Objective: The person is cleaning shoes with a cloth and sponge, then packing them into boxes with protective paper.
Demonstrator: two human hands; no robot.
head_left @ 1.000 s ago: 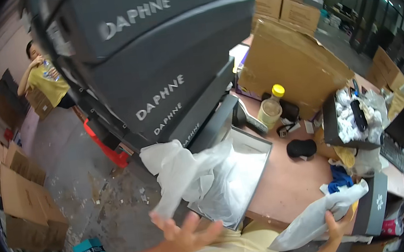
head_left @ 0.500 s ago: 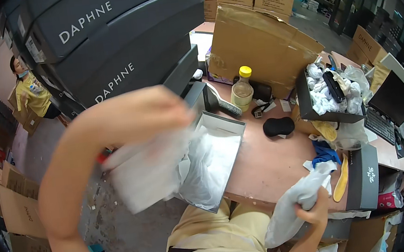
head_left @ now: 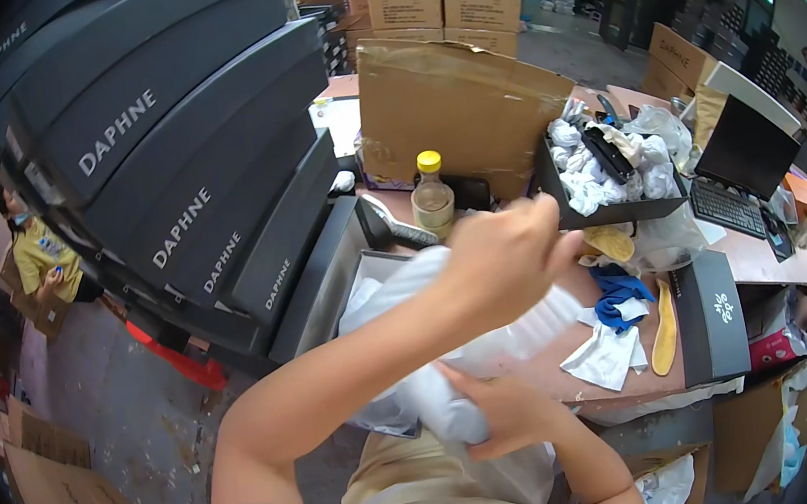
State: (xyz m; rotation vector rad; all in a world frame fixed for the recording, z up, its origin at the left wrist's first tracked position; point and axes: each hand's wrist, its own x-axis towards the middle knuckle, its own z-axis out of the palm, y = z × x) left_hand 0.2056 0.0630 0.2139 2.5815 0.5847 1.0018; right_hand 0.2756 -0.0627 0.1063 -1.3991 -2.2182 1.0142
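Note:
My right hand [head_left: 506, 409] grips a white-wrapped bundle [head_left: 439, 399] low in front of me; what the wrapping covers is hidden. Above it, my left hand [head_left: 507, 254] is closed and blurred, its forearm crossing over the bundle. A thin white sheet of paper [head_left: 539, 331] spreads beneath this hand; whether the fingers pinch it is unclear. Partly behind my left forearm, an open dark shoebox [head_left: 362, 269] holds white paper. A shoe [head_left: 398, 224] with a light sole edge lies just beyond the box.
Dark shoeboxes [head_left: 123, 186] are stacked high at left. A yellow-capped bottle [head_left: 433, 198] stands before a cardboard sheet [head_left: 456, 104]. Toward the right are a box of crumpled paper [head_left: 660, 205], a blue cloth [head_left: 619, 296], a yellow insole [head_left: 663, 331] and a monitor [head_left: 748, 144]. Another person [head_left: 47, 260] is at far left.
My left hand has swept right, from over the shoebox to above the bundle, with white paper now spread below it. My right hand has brought the bundle left, to the middle.

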